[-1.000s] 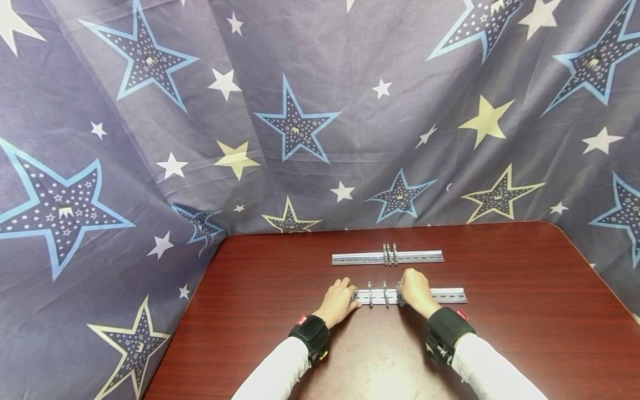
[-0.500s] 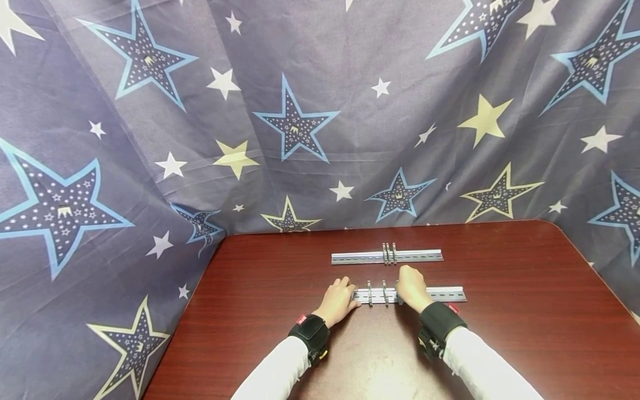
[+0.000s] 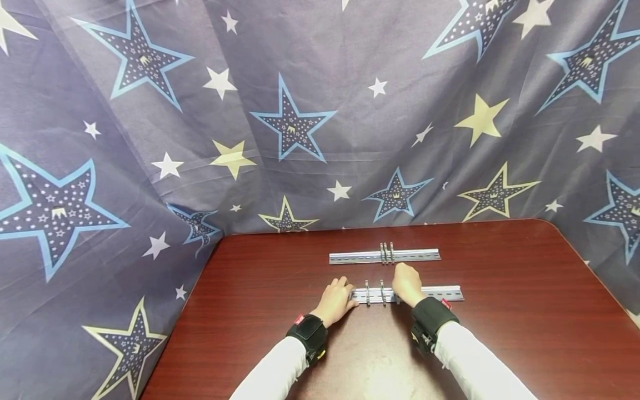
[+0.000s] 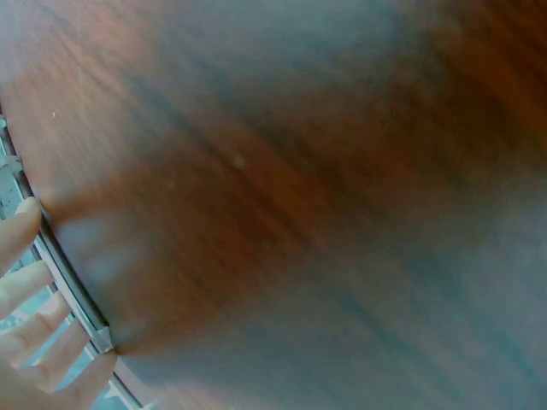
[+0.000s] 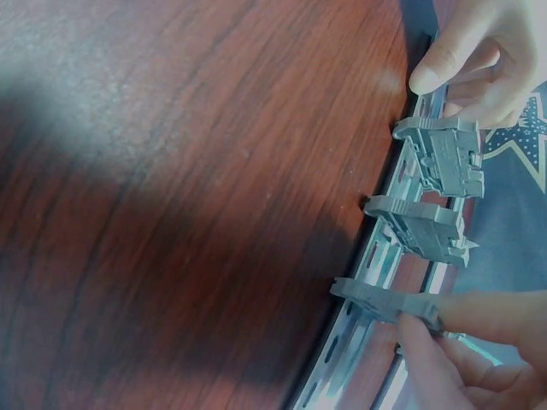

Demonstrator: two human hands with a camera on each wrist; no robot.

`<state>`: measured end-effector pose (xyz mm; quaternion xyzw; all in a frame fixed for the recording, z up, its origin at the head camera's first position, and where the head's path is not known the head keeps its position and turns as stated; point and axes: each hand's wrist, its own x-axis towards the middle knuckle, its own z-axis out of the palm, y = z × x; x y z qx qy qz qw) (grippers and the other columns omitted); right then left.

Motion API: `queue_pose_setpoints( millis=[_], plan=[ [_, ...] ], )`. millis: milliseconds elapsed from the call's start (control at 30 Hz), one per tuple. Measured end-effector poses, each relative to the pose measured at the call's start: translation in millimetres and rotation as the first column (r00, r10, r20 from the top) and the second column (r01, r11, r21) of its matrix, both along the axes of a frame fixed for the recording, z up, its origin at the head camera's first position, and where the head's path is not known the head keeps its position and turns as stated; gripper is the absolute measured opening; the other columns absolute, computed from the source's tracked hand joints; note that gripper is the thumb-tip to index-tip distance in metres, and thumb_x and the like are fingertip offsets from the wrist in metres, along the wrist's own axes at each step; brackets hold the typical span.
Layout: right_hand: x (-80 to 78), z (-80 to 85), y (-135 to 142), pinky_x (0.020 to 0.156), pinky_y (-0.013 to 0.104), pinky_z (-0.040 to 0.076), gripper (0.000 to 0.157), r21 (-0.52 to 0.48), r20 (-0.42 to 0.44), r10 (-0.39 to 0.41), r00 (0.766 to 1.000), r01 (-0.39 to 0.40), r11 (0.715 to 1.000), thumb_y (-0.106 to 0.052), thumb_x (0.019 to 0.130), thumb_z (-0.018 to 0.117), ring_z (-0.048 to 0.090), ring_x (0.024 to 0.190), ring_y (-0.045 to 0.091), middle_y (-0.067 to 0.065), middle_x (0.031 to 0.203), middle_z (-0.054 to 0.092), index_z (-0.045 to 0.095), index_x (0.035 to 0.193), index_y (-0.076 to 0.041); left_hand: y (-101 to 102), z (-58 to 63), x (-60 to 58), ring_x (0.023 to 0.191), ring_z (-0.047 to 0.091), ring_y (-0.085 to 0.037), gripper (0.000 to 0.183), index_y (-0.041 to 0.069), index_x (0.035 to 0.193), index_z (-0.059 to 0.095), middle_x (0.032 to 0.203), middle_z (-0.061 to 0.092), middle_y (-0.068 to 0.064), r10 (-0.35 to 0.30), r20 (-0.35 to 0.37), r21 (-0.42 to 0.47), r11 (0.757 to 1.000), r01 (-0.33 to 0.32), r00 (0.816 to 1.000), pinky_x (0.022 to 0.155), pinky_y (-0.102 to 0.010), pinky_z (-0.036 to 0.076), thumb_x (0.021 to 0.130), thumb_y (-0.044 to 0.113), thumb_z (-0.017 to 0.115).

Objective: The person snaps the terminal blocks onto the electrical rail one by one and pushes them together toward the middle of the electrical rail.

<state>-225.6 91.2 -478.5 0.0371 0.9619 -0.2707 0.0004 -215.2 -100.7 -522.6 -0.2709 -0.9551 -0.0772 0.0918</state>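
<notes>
A slotted metal DIN rail (image 3: 442, 293) lies across the table in front of me. My left hand (image 3: 336, 300) grips its left end, thumb on the near edge and fingers over the far side. Two grey DIN-rail terminal blocks (image 5: 444, 158) (image 5: 420, 227) stand upright on the rail, spaced apart. To their right, my right hand (image 3: 407, 284) pinches a third grey terminal block (image 5: 380, 301) between thumb and index finger. This block sits tilted across the rail in the right wrist view; whether it is seated on both edges I cannot tell.
Behind lies a second metal rail (image 3: 417, 255) bearing three grey blocks (image 3: 386, 253) close together. Both rails rest on a reddish-brown wooden table (image 3: 260, 278). A star-patterned cloth (image 3: 310, 183) hangs along the table's far and left edges.
My right hand and wrist have shifted slightly left and inward over the third block, covering more of it in the head view. The left hand stays on the rail's end.
</notes>
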Motion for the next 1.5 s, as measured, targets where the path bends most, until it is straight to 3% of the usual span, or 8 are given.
queue_pose_setpoints(
  millis=[300, 467, 667, 800, 967, 1100, 1300, 1500],
  plan=[
    [-2.4, -3.0, 0, 0.056, 0.043, 0.047, 0.010, -0.013, 0.007, -0.002, 1.000, 0.002, 1.000, 0.005, 0.071, 0.047, 0.060, 0.073, 0.038, 0.024, 0.081, 0.062, 0.058, 0.071, 0.005, 0, -0.7, -0.4, 0.076, 0.048, -0.019, 0.031, 0.008, 0.092, 0.065, 0.083, 0.049, -0.002, -0.006, -0.009, 0.006, 1.000, 0.006, 1.000, 0.063, -0.030, 0.041, 0.071, 0.030, 0.070],
    [-0.4, -3.7, 5, 0.060, 0.042, 0.048, 0.004, -0.001, -0.019, 0.028, 0.999, -0.028, 1.000, 0.001, 0.068, 0.056, 0.060, 0.068, 0.035, 0.023, 0.075, 0.062, 0.057, 0.068, 0.005, 0, -1.0, -0.4, 0.076, 0.049, -0.020, 0.031, 0.008, 0.091, 0.065, 0.083, 0.049, -0.002, -0.009, -0.014, 0.009, 1.000, 0.009, 1.000, 0.062, -0.030, 0.041, 0.070, 0.030, 0.070],
    [3.6, -0.9, 9, 0.060, 0.041, 0.048, 0.016, 0.006, 0.004, 0.040, 0.999, -0.040, 0.999, -0.010, 0.071, 0.067, 0.060, 0.061, 0.029, 0.020, 0.070, 0.063, 0.060, 0.065, 0.004, 0, -0.6, 0.6, 0.077, 0.048, -0.020, 0.031, 0.007, 0.092, 0.065, 0.085, 0.050, -0.003, -0.008, -0.002, 0.002, 1.000, 0.008, 1.000, 0.063, -0.030, 0.042, 0.071, 0.029, 0.070],
    [2.6, -0.8, 13, 0.057, 0.042, 0.046, 0.028, 0.004, 0.013, 0.035, 0.999, -0.035, 0.999, -0.021, 0.075, 0.067, 0.059, 0.059, 0.030, 0.021, 0.069, 0.062, 0.060, 0.064, 0.004, 0, -0.8, 0.7, 0.076, 0.048, -0.020, 0.031, 0.008, 0.091, 0.065, 0.084, 0.050, -0.003, -0.010, -0.012, 0.008, 1.000, 0.011, 1.000, 0.062, -0.030, 0.041, 0.071, 0.030, 0.070],
    [1.1, 1.7, 25, 0.045, 0.035, 0.038, 0.037, -0.014, 0.037, 0.042, 0.998, -0.041, 0.999, -0.024, 0.078, 0.062, 0.048, 0.050, 0.020, 0.005, 0.053, 0.052, 0.047, 0.048, -0.010, -1, -0.5, 0.7, 0.075, 0.048, -0.019, 0.030, 0.008, 0.091, 0.065, 0.083, 0.050, -0.002, -0.013, -0.022, 0.012, 1.000, 0.013, 1.000, 0.061, -0.030, 0.041, 0.070, 0.030, 0.070],
    [1.1, 3.3, 37, 0.042, 0.028, 0.029, 0.036, -0.016, 0.045, 0.069, 0.997, -0.068, 0.998, -0.023, 0.078, 0.059, 0.038, 0.046, 0.013, -0.004, 0.048, 0.037, 0.039, 0.049, -0.015, -1, 0.7, 0.6, 0.076, 0.048, -0.019, 0.031, 0.008, 0.092, 0.065, 0.084, 0.050, -0.002, -0.006, -0.011, 0.008, 1.000, 0.006, 1.000, 0.062, -0.030, 0.041, 0.071, 0.030, 0.070],
    [1.3, 3.5, 57, 0.044, 0.030, 0.031, 0.024, 0.004, 0.038, 0.083, 0.996, -0.084, 0.996, -0.023, 0.076, 0.059, 0.042, 0.051, 0.015, -0.002, 0.055, 0.045, 0.048, 0.058, -0.012, 0, 1.0, 0.0, 0.077, 0.048, -0.019, 0.031, 0.008, 0.093, 0.065, 0.084, 0.050, -0.002, 0.004, 0.004, 0.004, 1.000, -0.004, 1.000, 0.063, -0.030, 0.041, 0.071, 0.030, 0.070],
    [2.1, 0.2, 78, 0.049, 0.034, 0.038, 0.017, 0.013, -0.013, 0.147, 0.989, -0.147, 0.989, -0.023, 0.077, 0.059, 0.051, 0.059, 0.019, 0.007, 0.068, 0.058, 0.057, 0.072, -0.006, 0, 0.5, 0.2, 0.077, 0.049, -0.019, 0.030, 0.009, 0.092, 0.065, 0.084, 0.050, -0.002, 0.005, 0.007, 0.004, 1.000, -0.005, 1.000, 0.063, -0.030, 0.041, 0.071, 0.030, 0.070]
  ],
)
